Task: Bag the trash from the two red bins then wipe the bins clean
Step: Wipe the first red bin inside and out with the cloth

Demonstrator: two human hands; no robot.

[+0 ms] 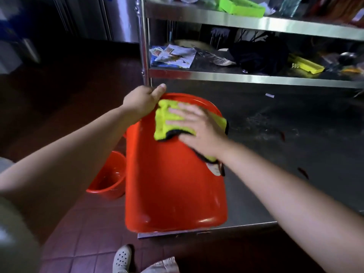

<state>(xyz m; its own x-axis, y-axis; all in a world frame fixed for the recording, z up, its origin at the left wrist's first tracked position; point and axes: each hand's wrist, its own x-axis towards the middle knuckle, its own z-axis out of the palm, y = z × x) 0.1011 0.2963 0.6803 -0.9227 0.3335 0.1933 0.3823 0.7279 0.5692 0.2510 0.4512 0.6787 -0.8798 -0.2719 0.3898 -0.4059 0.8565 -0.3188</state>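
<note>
Red bin (173, 184) half-hides second bin (110, 180); left hand (140, 101) grips rim, right hand (197, 127) flat on cloth (167, 123)

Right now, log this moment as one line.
stage: wiping | left hand: grips rim of large red plastic bin | right hand: presses yellow-green microfibre cloth on bin

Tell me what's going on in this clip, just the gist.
A person is wiping a red bin that lies tipped on its side on a steel table. The left hand grips the bin's far edge to steady it, while the right hand presses a yellow cloth flat against the bin's outer wall. A second red bin sits on the tiled floor to the left, open side up.
</note>
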